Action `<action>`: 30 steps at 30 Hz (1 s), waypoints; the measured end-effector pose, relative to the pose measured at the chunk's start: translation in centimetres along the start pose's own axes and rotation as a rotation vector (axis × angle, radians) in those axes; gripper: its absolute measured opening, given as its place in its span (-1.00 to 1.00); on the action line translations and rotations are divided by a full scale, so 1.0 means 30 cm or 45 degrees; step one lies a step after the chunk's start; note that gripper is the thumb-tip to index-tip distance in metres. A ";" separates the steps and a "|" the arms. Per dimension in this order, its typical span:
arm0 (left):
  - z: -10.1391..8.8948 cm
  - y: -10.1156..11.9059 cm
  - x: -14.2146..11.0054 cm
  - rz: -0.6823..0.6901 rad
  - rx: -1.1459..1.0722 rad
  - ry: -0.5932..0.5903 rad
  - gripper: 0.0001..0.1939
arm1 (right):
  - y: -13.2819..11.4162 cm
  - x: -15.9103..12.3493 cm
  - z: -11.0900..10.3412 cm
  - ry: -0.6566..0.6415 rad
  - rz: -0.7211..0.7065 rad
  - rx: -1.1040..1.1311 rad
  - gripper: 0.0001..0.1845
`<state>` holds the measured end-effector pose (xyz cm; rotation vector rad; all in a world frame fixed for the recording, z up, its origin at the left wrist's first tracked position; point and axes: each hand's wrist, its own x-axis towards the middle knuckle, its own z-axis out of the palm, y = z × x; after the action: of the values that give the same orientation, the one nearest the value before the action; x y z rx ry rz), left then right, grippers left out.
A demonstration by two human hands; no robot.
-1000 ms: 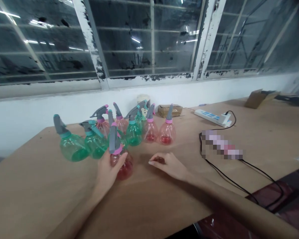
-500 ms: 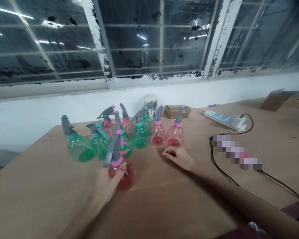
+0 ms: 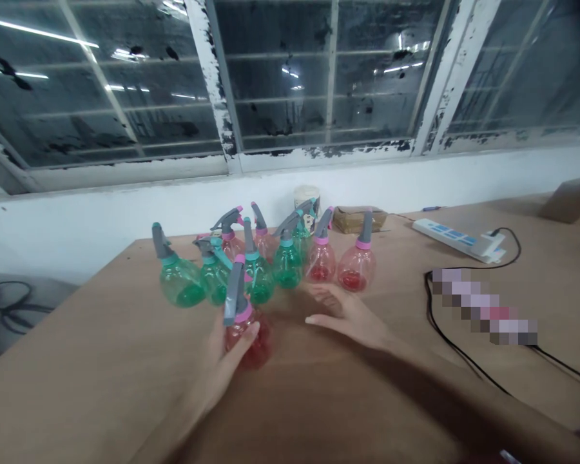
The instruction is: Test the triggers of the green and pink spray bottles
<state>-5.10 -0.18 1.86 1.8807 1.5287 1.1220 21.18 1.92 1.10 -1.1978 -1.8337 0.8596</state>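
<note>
My left hand point(image 3: 227, 354) is wrapped round a pink spray bottle point(image 3: 258, 338) with a grey trigger head and a pink collar, at the near side of the group. To its right, my right hand point(image 3: 350, 316) is open with thumb and fingers apart, holding nothing. Just beyond that hand stand two more pink spray bottles, one at the right end point(image 3: 356, 270) and one beside it point(image 3: 320, 261), each with red liquid low inside. Several green spray bottles stand behind and left of the held one, among them the leftmost green bottle point(image 3: 181, 283) and a middle green bottle point(image 3: 287, 264).
A white power strip point(image 3: 457, 240) with a plugged-in black cord lies at the right. Near it is a blurred-out object point(image 3: 483, 306) on a cable. A brown package point(image 3: 360, 219) and a pale tub point(image 3: 307, 193) stand by the wall, below barred windows. A cardboard box point(image 3: 570, 198) sits far right.
My right hand has opened, its thumb and fingers spreading from a closed pinch, and is nearer the held bottle. My left hand keeps its hold. The whole view has shifted slightly.
</note>
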 end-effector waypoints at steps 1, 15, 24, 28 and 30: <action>0.004 0.007 -0.021 -0.010 -0.056 -0.090 -0.50 | -0.042 0.000 0.012 -0.042 -0.023 0.028 -0.26; 0.283 0.139 -0.094 0.137 -0.023 -0.396 -0.22 | -0.177 0.005 0.069 0.319 0.048 0.372 -0.36; 0.272 0.140 -0.084 0.407 0.114 -0.545 -0.31 | -0.138 -0.050 -0.056 0.515 0.122 0.192 -0.77; 0.157 0.036 -0.004 0.343 0.275 -0.409 -0.58 | -0.103 -0.068 -0.083 0.523 0.189 0.107 -0.64; 0.088 -0.032 0.048 0.216 0.353 -0.338 -0.66 | -0.086 -0.074 -0.097 0.542 0.263 0.118 -0.60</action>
<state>-3.42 1.83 0.07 2.2765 1.4537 0.7159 23.21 -0.65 4.14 -1.4039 -1.3337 0.7233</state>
